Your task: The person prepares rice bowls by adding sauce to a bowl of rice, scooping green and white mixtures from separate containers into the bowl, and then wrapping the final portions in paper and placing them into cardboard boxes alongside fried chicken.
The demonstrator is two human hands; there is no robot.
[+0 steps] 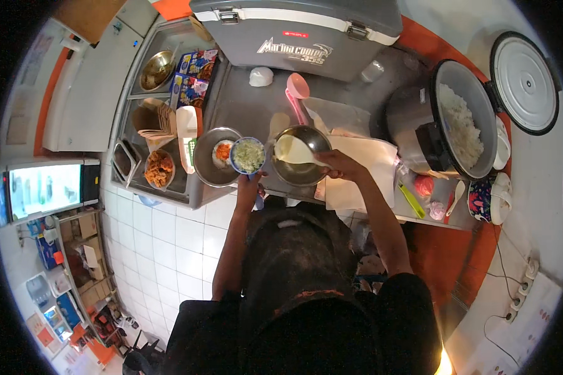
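My left hand (pixel 249 189) is closed on the near side of a small blue-rimmed bowl (pixel 249 155) full of finely chopped pale green vegetable. That bowl overlaps the right edge of a wide metal bowl (pixel 202 162), where something orange and white lies in the bottom. My right hand (pixel 339 165) grips the handle of a cream-coloured rice paddle (pixel 294 150). Its broad blade is over a deeper metal bowl (pixel 303 181), whose contents I cannot make out. A pink ladle (pixel 298 87) lies just beyond this bowl.
An open rice cooker (pixel 419 119) full of white rice stands right, its lid (pixel 525 82) swung back. At the back sits a grey cooler box (pixel 306 44). Fried pieces (pixel 159 169) and paper cones (pixel 153 122) are left. Brown paper (pixel 360 181) and a green-handled tool (pixel 411 201) lie right.
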